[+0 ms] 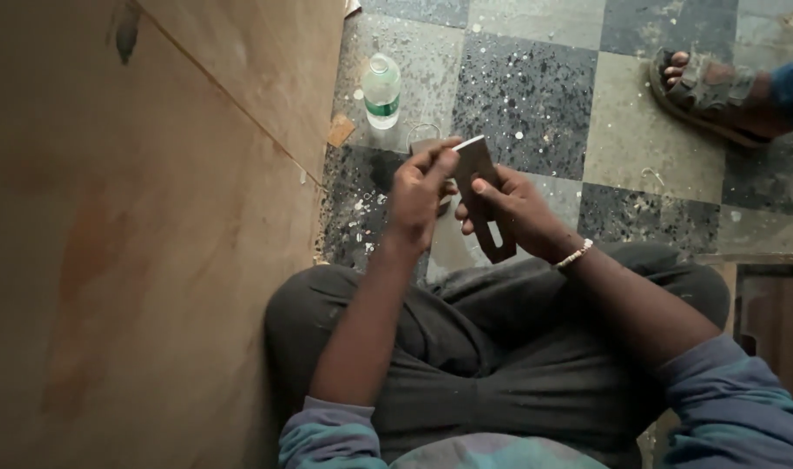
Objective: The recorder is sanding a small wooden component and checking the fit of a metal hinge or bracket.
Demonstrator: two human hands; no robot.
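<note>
Head view: right hand [522, 211] grips a flat grey slotted metal blade [484, 201] upright over the lap; left hand [421, 193] pinches its far top edge, steadying it for inspection.

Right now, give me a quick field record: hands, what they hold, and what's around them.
left hand: fingertips pinch the top edge of the blade
right hand: grips the flat metal blade, slotted end pointing down
posture: seated, hands above the knees
floor: checkered tiles, speckled with dust and paint
plastic bottle: lying on the floor beyond the hands
plywood sheet: along the left side
another person's sandalled foot: top right
</note>
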